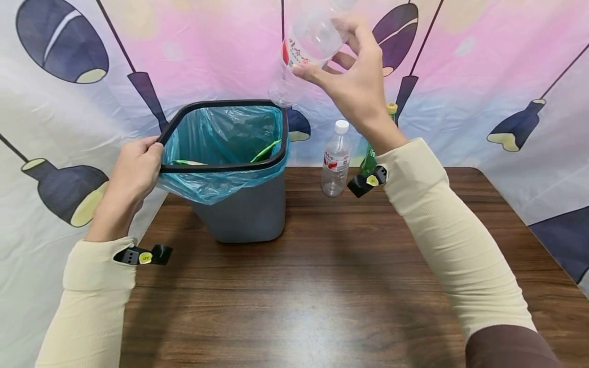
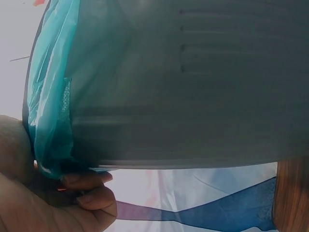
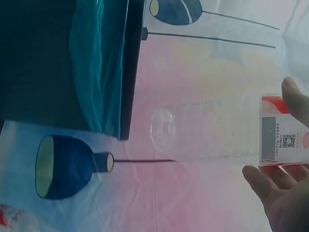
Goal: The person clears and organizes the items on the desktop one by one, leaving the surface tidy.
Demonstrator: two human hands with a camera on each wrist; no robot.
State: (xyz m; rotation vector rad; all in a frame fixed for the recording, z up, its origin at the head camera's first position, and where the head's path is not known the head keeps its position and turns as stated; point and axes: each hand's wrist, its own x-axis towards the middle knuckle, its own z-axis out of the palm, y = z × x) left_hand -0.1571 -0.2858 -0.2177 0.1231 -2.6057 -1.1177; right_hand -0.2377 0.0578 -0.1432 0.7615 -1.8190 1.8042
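Gripping hands: right [image 1: 356, 76] round clear red-labelled bottle [image 1: 303, 48], left [image 1: 133, 171] on bin rim [image 1: 221, 105].

My left hand [image 1: 133, 171] is extended forward at mid height, fingers curled over and thumb side up, closed in a grip. My left forearm runs up from the lower left in a cream sleeve [image 1: 87, 301]. My right hand [image 1: 354, 71] is raised high, wrist bent, fingers and thumb spread in a loose hold. My right forearm rises diagonally from the lower right, also sleeved.
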